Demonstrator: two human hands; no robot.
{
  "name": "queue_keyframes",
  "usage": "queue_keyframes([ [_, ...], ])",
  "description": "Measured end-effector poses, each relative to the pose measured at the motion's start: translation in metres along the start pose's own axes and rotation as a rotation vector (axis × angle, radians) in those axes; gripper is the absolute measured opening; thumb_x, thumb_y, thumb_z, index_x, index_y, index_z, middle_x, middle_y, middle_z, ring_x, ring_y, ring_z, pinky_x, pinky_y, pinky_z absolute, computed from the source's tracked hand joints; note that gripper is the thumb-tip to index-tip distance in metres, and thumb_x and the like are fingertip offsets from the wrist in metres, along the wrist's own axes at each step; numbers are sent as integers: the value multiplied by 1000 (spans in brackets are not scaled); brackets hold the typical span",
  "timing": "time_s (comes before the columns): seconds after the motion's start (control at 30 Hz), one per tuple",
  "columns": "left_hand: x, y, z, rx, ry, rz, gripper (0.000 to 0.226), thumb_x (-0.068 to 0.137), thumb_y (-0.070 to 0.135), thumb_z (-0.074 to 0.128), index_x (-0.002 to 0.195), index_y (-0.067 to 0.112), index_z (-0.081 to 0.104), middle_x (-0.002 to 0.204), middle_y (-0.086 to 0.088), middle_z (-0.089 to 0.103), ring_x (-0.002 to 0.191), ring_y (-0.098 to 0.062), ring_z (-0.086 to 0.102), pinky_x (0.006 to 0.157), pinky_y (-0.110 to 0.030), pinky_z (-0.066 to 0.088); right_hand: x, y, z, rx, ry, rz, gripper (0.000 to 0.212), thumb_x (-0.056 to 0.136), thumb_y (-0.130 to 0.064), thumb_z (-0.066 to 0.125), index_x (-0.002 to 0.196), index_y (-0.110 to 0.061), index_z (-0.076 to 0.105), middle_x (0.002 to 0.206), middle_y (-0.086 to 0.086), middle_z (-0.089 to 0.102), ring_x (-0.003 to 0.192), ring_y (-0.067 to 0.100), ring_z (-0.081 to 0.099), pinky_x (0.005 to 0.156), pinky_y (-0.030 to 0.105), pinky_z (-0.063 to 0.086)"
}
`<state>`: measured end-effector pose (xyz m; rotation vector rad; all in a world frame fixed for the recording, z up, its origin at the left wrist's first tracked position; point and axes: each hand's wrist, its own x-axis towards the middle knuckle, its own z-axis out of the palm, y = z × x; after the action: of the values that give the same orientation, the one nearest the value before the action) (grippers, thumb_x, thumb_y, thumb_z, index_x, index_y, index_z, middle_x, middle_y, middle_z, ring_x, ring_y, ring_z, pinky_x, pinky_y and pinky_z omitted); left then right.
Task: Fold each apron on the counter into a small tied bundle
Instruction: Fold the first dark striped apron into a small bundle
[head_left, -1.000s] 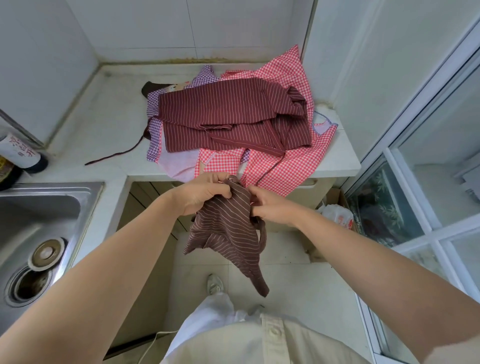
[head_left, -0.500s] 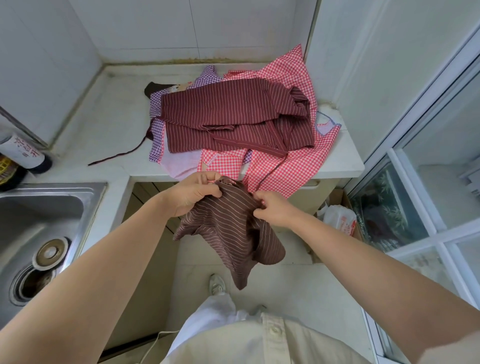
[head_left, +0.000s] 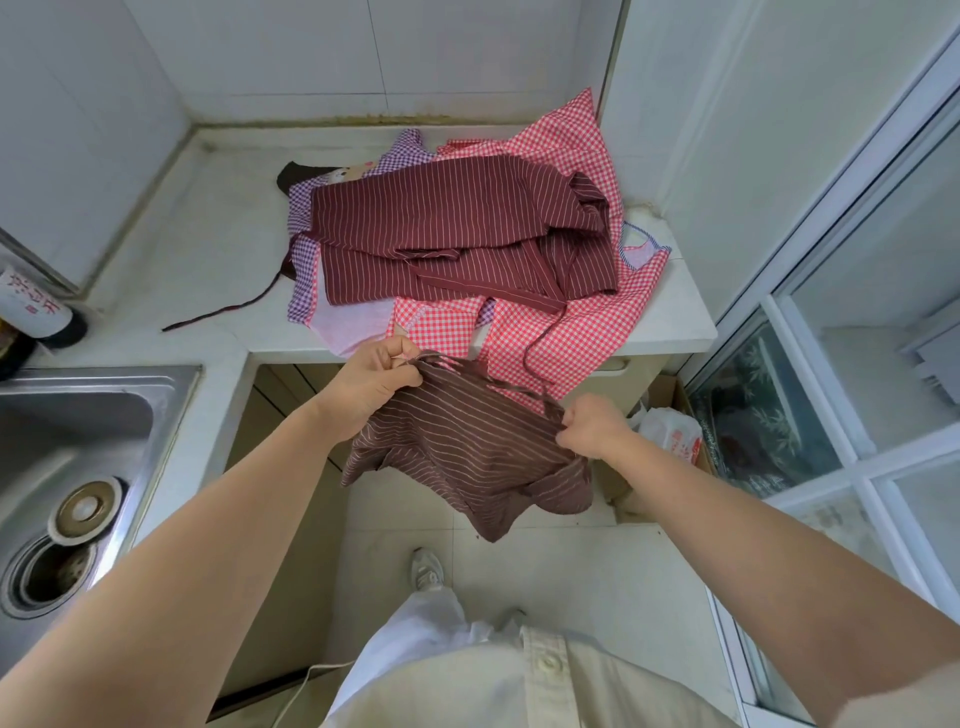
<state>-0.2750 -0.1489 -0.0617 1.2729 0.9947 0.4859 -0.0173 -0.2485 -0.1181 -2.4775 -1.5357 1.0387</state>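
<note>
I hold a brown striped apron (head_left: 467, 457) in the air in front of the counter edge. My left hand (head_left: 371, 379) grips its upper left corner, and my right hand (head_left: 592, 428) pinches its upper right edge and a thin strap. The cloth sags between them and hangs down over the floor. On the white counter (head_left: 208, 249) lies a pile: a maroon striped apron (head_left: 457, 234) on top, a red checked apron (head_left: 571, 322) under it draping over the front edge, and a purple checked apron (head_left: 306, 296) at the left.
A steel sink (head_left: 78, 467) sits at the lower left, with a dark bottle (head_left: 36, 306) behind it. A maroon strap (head_left: 223, 312) trails left across the counter. A cardboard box with a white bag (head_left: 670, 436) stands on the floor at the right, beside glass doors.
My hands have moved apart, the right one going right and down. The brown apron, bunched between them before, is now spread wider.
</note>
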Motion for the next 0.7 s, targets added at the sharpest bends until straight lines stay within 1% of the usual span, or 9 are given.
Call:
queue_keyframes([
  [0.07, -3, -6, -1, 4, 0, -40, 21, 90, -14, 48, 100, -1, 60, 94, -15, 69, 80, -25, 66, 71, -29, 58, -7, 8, 0, 29, -87, 39, 34, 85, -7, 60, 58, -16, 40, 61, 1, 46, 64, 19, 52, 57, 29, 45],
  [0.1, -4, -8, -2, -3, 22, -54, 18, 90, -13, 49, 98, 0, 60, 90, -14, 69, 78, -25, 66, 68, -28, 58, -8, 9, -2, 59, -70, 15, 31, 85, -6, 61, 60, -16, 46, 64, 1, 50, 70, 20, 56, 62, 30, 47],
  [0.2, -3, -6, -5, -23, 195, -29, 24, 91, -10, 53, 79, 11, 56, 71, -3, 69, 66, -20, 63, 58, -27, 55, -5, 10, -12, 228, 262, -92, 13, 82, 1, 64, 85, -11, 67, 89, 4, 64, 89, 22, 60, 77, 26, 43],
  [0.27, 0, -1, -5, -30, 291, 23, 24, 91, -9, 54, 80, 12, 55, 67, 2, 70, 61, -14, 66, 54, -23, 54, -2, 8, -22, 284, 444, -127, 20, 82, 4, 62, 95, -8, 68, 97, 5, 63, 92, 20, 57, 81, 27, 44],
  [0.3, 1, 0, -3, -27, 314, 38, 23, 91, -9, 54, 81, 11, 54, 65, 4, 70, 58, -11, 66, 52, -21, 54, -2, 9, -25, 267, 473, -146, 21, 81, 6, 60, 95, -7, 69, 96, 6, 63, 91, 21, 57, 80, 26, 43],
  [0.4, -1, -8, -2, 32, 310, 34, 24, 90, -11, 54, 78, 10, 51, 61, 6, 67, 55, -8, 64, 48, -18, 49, -4, 16, -21, 90, 348, -140, 18, 83, 6, 62, 93, -5, 74, 95, 10, 68, 92, 27, 61, 78, 29, 45],
  [0.5, -4, -28, -5, 133, 263, -17, 24, 88, -12, 58, 77, 9, 51, 72, -6, 64, 65, -20, 58, 58, -23, 48, -6, 32, -2, -28, 198, -70, 15, 84, 3, 65, 93, -5, 74, 101, 10, 70, 96, 27, 63, 79, 29, 46],
  [0.63, -3, -38, -13, 196, 310, -75, 20, 89, -11, 58, 83, 6, 51, 83, -15, 61, 66, -24, 57, 50, -22, 52, -4, 34, -8, 13, 213, -48, 11, 82, -5, 74, 91, 1, 72, 100, 15, 70, 92, 26, 62, 77, 29, 45],
  [0.7, 0, -36, -16, 115, 322, -82, 24, 90, -16, 53, 82, 6, 50, 85, -12, 62, 78, -23, 63, 59, -21, 58, -5, 34, -16, 25, 204, -51, 9, 81, -5, 75, 85, 1, 69, 97, 14, 69, 86, 24, 59, 74, 29, 43],
])
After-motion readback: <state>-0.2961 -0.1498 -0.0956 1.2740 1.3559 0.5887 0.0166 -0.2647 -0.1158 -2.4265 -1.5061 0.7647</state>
